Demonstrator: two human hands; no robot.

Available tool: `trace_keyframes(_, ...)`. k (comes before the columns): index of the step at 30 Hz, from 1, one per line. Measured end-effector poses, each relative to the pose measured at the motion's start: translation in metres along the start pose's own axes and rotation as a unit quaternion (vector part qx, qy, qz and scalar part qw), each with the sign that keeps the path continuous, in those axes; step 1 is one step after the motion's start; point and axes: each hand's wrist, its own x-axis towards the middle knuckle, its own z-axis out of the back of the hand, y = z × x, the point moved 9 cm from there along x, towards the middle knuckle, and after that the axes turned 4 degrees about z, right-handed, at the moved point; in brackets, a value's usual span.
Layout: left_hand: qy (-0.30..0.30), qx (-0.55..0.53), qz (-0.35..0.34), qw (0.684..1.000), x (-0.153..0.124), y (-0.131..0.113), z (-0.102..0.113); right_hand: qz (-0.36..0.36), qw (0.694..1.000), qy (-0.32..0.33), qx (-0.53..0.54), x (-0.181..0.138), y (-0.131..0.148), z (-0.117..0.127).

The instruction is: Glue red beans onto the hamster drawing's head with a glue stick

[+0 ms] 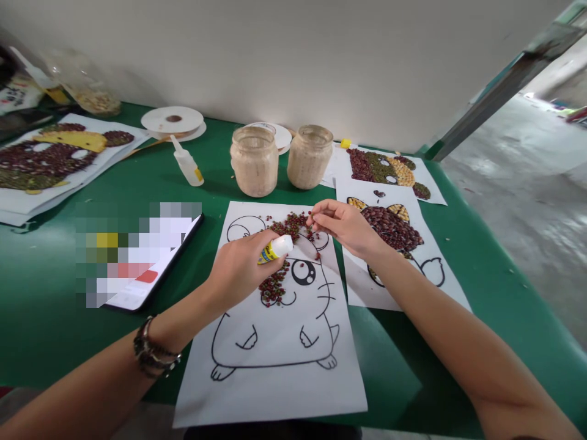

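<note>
A sheet of paper (270, 391) printed with a cartoon hamster outline lies in front of me. Small red and green beans (274, 288) cover parts of its head and a patch under my left hand. My left hand (245, 260) is closed around a glue stick (277, 247) with a yellow label, its white end pointing right above the drawing. Over the upper right of the drawing, my right hand (342, 226) pinches with thumb and forefinger beside the beans. What sits between those fingertips is too small to make out.
Two glass jars (255, 165) stand behind the drawing, with a glue bottle (188, 164) and a white spool (173, 121) to their left. A phone (153, 269) lies left. Bean-covered pictures (392, 229) lie right and far left. The green table (495, 287) ends at the right.
</note>
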Motion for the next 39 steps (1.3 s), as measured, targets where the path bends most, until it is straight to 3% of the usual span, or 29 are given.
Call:
trace_keyframes(3, -0.001, -0.004, -0.002, 1.0, 0.0, 0.0, 0.0, -0.013, 0.999, -0.006, 0.033, 0.0, -0.003, 0.001)
trace_keyframes(11, -0.001, 0.004, -0.002, 1.0, 0.0, -0.001, 0.0, 0.014, 1.0, 0.027, -0.008, -0.001, -0.001, -0.003)
trace_keyframes(23, 0.001, -0.006, -0.001, 1.0, 0.0, 0.0, -0.002, 0.095, 0.968, 0.035, -0.228, -0.004, 0.009, -0.007)
trace_keyframes(30, 0.006, -0.01, -0.002, 1.0, -0.001, -0.001, -0.003, 0.086, 0.98, 0.012, -0.179, -0.01, 0.018, -0.005)
trace_keyframes(34, 0.007, -0.017, -0.002, 1.0, -0.001, -0.001, -0.004, 0.083, 0.987, 0.042, -0.131, -0.017, 0.026, -0.016)
trace_keyframes(39, 0.016, -0.057, -0.009, 0.998, -0.001, -0.004, -0.005, 0.178, 0.966, 0.065, -0.174, -0.031, 0.055, -0.032)
